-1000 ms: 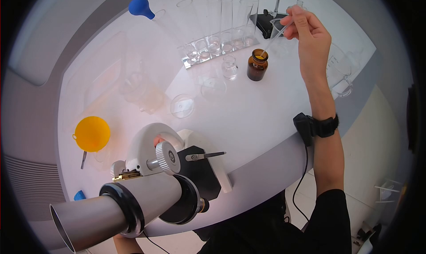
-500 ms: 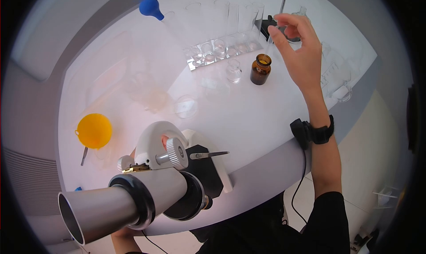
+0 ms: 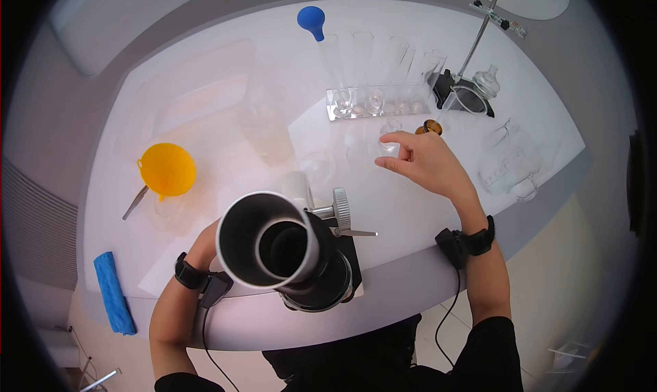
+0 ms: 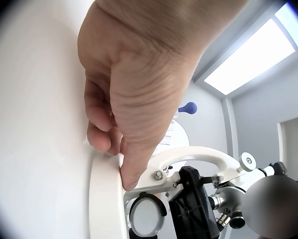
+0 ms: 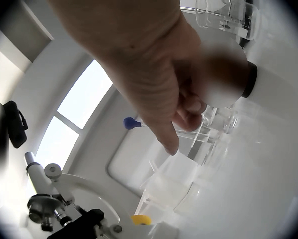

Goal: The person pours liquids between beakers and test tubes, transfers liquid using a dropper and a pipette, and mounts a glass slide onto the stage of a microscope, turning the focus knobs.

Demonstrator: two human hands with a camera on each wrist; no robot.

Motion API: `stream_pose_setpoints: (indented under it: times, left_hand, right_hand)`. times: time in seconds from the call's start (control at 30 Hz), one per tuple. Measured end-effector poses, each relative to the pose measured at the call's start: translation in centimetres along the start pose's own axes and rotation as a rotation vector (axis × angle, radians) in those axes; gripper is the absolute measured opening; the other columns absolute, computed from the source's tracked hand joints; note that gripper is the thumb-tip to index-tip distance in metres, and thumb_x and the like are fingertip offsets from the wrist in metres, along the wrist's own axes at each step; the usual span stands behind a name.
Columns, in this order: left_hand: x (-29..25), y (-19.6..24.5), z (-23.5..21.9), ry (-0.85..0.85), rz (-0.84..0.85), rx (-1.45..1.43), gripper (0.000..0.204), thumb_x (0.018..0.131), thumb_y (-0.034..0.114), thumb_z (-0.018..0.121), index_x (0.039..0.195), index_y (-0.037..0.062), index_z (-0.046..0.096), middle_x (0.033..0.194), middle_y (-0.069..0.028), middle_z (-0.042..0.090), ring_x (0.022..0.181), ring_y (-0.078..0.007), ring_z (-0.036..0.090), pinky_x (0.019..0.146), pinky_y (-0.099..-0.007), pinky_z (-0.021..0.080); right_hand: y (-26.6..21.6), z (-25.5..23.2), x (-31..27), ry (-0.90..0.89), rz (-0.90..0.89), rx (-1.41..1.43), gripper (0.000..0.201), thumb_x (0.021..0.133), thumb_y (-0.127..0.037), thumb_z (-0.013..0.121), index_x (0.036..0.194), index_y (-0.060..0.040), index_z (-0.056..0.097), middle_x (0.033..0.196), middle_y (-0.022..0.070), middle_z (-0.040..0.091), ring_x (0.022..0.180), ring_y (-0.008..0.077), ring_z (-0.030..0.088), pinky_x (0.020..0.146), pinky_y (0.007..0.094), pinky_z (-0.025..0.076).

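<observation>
In the head view my right hand reaches over the bench with thumb and forefinger spread apart. Between those fingertips shows a small clear glass bottle. An amber glass bottle stands just behind the hand, which partly hides it. The white microscope stands at the near edge, its tube tilted toward the head camera and covering most of my left hand. From the left wrist, my left hand grips the microscope base, thumb pressed on top and the other fingers curled by the outer side.
Behind the bottles is a rack of glass test tubes, with a blue rubber bulb beyond. A lab stand rises at the back right near a glass beaker. Leftward lie a yellow funnel and a blue cloth.
My right hand has let go of the glass rod it held in the amber bottle, and moved left and nearer to the clear bottle. The head view has shifted.
</observation>
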State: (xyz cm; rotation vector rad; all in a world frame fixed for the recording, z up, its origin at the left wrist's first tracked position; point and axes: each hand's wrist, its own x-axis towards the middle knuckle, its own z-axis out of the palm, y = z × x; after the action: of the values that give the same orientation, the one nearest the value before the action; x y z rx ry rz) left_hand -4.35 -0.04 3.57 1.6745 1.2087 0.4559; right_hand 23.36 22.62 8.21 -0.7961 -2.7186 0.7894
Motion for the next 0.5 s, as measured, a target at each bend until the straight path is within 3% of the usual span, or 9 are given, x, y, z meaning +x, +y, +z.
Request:
stream_pose_setpoints:
  times: [0.17, 0.5]
  left_hand:
    - [0.5, 1.1, 3.6, 0.435, -0.099, -0.145, 0.038, 0.074, 0.01, 0.076, 0.109, 0.0056, 0.064, 0.095, -0.0095, 0.069, 0.087, -0.0144, 0.063, 0.081, -0.0306, 0.05]
    - [-1.1, 6.9, 3.1, 0.528, -0.109, -0.349, 0.025, 0.073, 0.005, 0.072, 0.094, 0.0053, 0.06, 0.071, 0.0004, 0.057, 0.066, -0.0074, 0.049, 0.061, -0.024, 0.042]
  right_hand:
    - [0.8, 1.7, 0.6, 0.027, -0.019, -0.06, 0.046, 0.084, -0.038, 0.071, 0.112, -0.0017, 0.067, 0.06, 0.0095, 0.061, 0.054, 0.0222, 0.059, 0.055, 0.0327, 0.045]
    - [0.9, 3.5, 1.2, 0.114, -0.023, -0.197, 0.047, 0.083, -0.039, 0.07, 0.11, -0.0012, 0.068, 0.071, 0.0145, 0.069, 0.066, 0.03, 0.068, 0.063, 0.0382, 0.053]
